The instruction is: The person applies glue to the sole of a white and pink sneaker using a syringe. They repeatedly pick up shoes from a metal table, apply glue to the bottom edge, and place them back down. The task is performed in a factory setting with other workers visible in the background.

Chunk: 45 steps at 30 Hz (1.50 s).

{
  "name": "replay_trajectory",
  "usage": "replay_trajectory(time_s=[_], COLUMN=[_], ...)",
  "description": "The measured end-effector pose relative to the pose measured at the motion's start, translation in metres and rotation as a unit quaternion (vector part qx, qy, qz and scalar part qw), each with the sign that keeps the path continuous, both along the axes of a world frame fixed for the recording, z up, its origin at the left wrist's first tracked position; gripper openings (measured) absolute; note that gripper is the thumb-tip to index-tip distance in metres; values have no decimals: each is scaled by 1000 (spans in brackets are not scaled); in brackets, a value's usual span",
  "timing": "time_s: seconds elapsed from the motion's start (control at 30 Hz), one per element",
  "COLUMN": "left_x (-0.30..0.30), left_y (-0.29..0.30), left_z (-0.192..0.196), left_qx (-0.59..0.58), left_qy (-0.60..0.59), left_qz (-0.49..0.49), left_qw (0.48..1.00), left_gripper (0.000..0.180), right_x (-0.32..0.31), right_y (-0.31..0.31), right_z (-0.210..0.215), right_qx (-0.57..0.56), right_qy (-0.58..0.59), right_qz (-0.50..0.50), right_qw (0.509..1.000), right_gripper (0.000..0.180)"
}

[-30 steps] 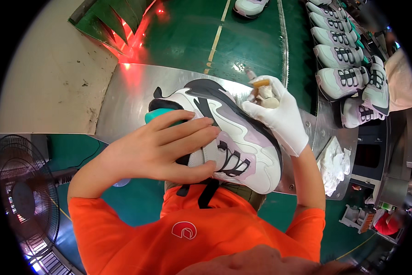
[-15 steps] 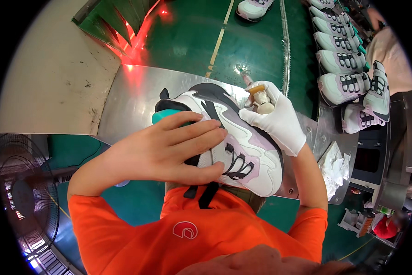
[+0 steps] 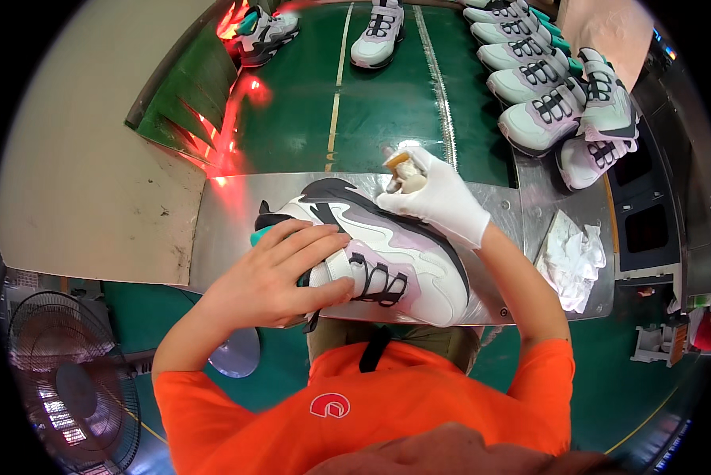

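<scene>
Shoe (image 3: 407,245) under bare left grip (image 3: 280,265), just beside gloved right grip (image 3: 435,190).

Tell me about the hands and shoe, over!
Left hand: bare, spread on shoe. Right hand: gloved, gripping small object, kind unclear. Shoe: tipped sideways over metal plate. Crumpled white material: off right, clear of shoe.
</scene>
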State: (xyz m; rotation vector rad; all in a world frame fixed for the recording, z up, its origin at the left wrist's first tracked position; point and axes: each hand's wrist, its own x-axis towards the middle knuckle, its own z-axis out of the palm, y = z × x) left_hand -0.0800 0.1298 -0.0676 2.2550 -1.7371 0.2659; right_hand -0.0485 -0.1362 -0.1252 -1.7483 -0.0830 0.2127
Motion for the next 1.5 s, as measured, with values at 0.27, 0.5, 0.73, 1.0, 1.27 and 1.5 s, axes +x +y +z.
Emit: replay_trajectory(time_s=[0.27, 0.5, 0.73, 1.0, 1.27, 1.5], left_x=[-5, 4, 122, 374, 420, 454], left_y=[-5, -5, 8, -9, -74, -118], left_z=[-4, -8, 34, 21, -153, -146], left_qx=[3, -32, 113, 125, -277, -327], left_qy=[-17, -62, -172, -319, 262, 393], left_qz=[9, 26, 52, 63, 305, 254], left_qw=[1000, 997, 977, 938, 873, 821], left_gripper=[31, 31, 47, 59, 110, 95], right_x=[-17, -111, -183, -186, -183, -170], right_y=[-11, -65, -83, -75, -76, -73], right_z=[12, -6, -70, -99, -96, -81], right_qx=[17, -91, -388, -394, -417, -448], right_qy=[-37, -196, -268, -172, -118, -109], right_qz=[-84, -309, -416, -491, -515, -490], right_qw=[996, 926, 778, 758, 740, 740], right_gripper=[52, 52, 45, 44, 43, 43])
